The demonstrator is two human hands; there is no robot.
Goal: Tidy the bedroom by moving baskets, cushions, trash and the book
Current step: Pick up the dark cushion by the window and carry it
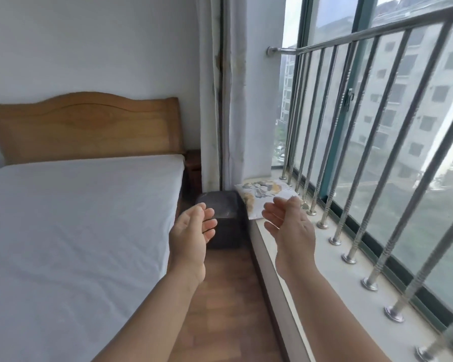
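A flat cushion with a grey and yellow flower print lies on the far end of the window sill, against the wall corner. A dark grey basket stands on the floor just below it, between bed and sill. My left hand is held out in front of the basket, palm turned right, fingers apart and empty. My right hand hovers over the sill's edge just short of the cushion, palm turned left, fingers spread, holding nothing and covering the cushion's near corner.
A bed with a white sheet and wooden headboard fills the left. A narrow strip of wooden floor runs between bed and sill. Steel railing bars rise from the sill before the window. A curtain hangs in the corner.
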